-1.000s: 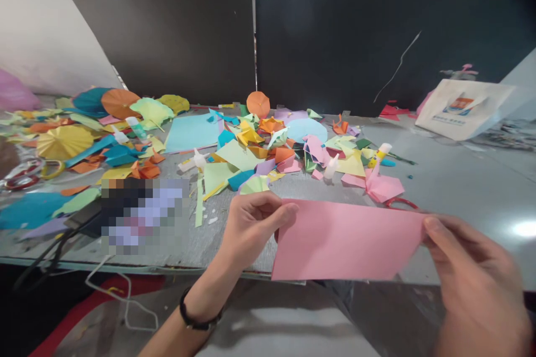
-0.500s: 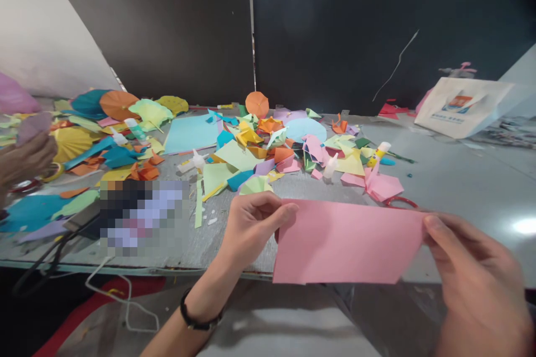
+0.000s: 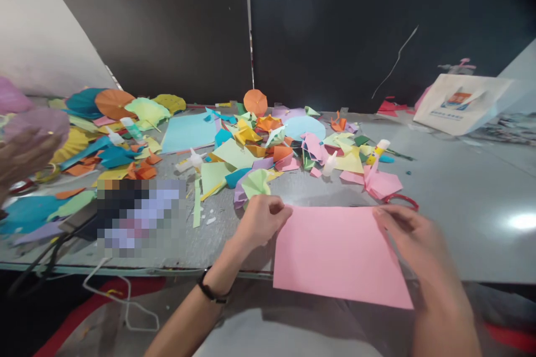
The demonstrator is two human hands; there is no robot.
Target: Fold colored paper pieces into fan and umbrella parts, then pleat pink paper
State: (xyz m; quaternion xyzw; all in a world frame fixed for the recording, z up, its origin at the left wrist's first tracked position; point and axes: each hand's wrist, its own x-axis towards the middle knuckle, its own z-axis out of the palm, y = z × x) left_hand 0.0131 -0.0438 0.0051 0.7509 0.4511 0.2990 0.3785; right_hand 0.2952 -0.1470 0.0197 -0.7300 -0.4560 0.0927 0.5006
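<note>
One pink sheet (image 3: 339, 251) spans the worktop's (image 3: 452, 195) near edge, its top corners pinched by the left hand (image 3: 264, 220) and right hand (image 3: 412, 234), some fingertips hidden behind it. One red loop (image 3: 408, 201) shows partly beyond the right hand. Another person's hand (image 3: 27, 157), cut off at left, holds one purple disc (image 3: 39, 121). One pixelated patch is unreadable.
</note>
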